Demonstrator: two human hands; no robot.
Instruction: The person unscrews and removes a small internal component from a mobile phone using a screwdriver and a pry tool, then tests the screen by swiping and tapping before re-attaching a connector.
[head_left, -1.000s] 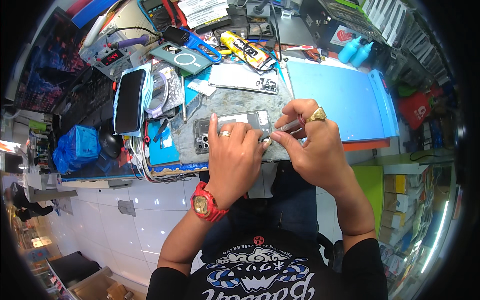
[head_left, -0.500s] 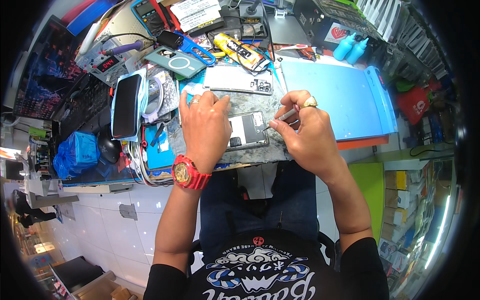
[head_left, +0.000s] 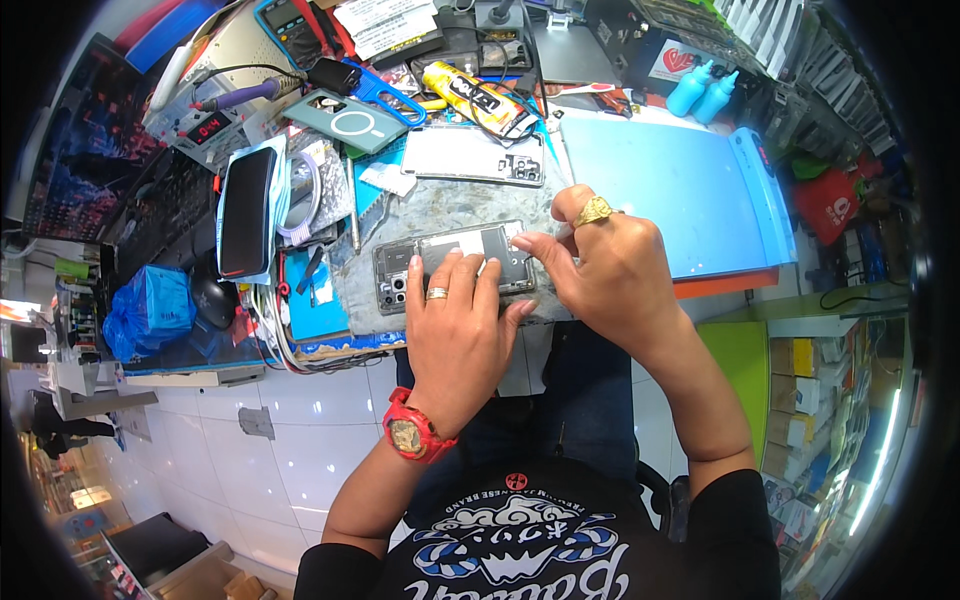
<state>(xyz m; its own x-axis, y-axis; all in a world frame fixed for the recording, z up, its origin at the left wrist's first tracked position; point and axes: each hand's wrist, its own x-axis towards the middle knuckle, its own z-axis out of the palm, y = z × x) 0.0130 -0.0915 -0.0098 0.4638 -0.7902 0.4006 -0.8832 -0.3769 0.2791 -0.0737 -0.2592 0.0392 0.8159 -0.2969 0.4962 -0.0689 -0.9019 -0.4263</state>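
Observation:
An opened smartphone lies on the grey work mat, its inner parts and camera lenses at the left end showing. My left hand, with a ring and a red watch, rests over it from the near side. Its fingers are stretched flat across the phone's middle, and the thumb is by the near edge. At the phone's right end is my right hand, wearing a gold ring. Its thumb reaches the phone's far right corner and the other fingers are curled. Whatever they hold is hidden.
Behind the phone lie a white phone back cover, a green phone case and a yellow tube. A dark-screened phone stands left. On the right is a blue flat panel, with light blue bottles behind it.
My left hand has moved right and nearer, from the phone's left part onto its middle, uncovering the camera end. The thin light-coloured tool in my right hand no longer shows.

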